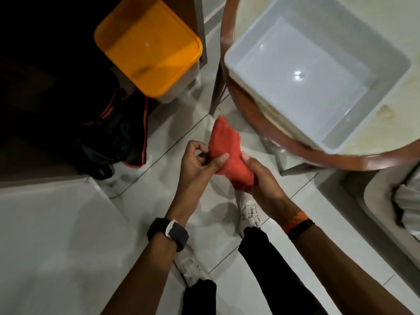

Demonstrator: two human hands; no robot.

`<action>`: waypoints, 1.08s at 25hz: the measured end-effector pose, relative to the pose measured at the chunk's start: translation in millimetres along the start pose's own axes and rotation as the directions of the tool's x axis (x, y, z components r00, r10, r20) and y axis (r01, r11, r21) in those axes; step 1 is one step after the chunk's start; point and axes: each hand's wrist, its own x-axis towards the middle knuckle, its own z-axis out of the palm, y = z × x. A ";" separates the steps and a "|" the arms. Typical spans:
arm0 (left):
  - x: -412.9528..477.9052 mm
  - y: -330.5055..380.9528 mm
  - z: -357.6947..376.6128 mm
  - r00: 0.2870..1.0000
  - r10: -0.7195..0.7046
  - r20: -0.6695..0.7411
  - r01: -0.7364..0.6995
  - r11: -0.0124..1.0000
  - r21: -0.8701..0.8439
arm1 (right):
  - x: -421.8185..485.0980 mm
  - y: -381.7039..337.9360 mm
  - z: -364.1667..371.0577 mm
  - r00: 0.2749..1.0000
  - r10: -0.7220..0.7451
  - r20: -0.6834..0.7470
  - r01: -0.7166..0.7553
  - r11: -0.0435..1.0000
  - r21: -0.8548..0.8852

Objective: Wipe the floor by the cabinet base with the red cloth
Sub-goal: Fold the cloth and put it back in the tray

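Observation:
The red cloth is bunched up and held in the air above the white tiled floor, in the middle of the head view. My left hand pinches its left side between thumb and fingers. My right hand wraps around its lower end. The cabinet is the dark wooden mass at the left; its base is largely hidden behind a black bag.
A bin with an orange lid stands by the cabinet. A round table with a wooden rim at the right bears a white tub of water. A white surface fills the lower left. My white shoes stand below.

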 end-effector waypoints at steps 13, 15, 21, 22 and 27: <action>-22.9 203.2 95.0 0.893 0.438 0.103 -0.448 0.887 0.113 | -96.7 -211.0 -27.8 0.940 -0.341 -0.002 0.338 0.934 -0.118; -8.6 204.9 106.0 0.962 0.273 0.030 -0.274 0.959 0.071 | -87.3 -235.3 -39.7 0.930 -0.367 -0.023 0.355 0.912 -0.203; 20.4 185.6 143.0 0.989 0.144 -0.031 -0.088 0.749 0.657 | -34.9 -281.7 -58.9 0.894 -0.372 0.248 0.329 0.170 -0.929; 23.7 181.1 147.6 0.985 0.170 -0.027 -0.104 0.711 0.696 | -25.8 -286.1 -61.8 0.902 -0.338 0.270 0.317 0.090 -0.944; 60.8 168.9 151.4 0.996 0.001 0.086 -0.059 0.736 0.674 | 30.1 -306.1 -75.3 0.993 -0.085 0.079 0.101 0.308 -0.946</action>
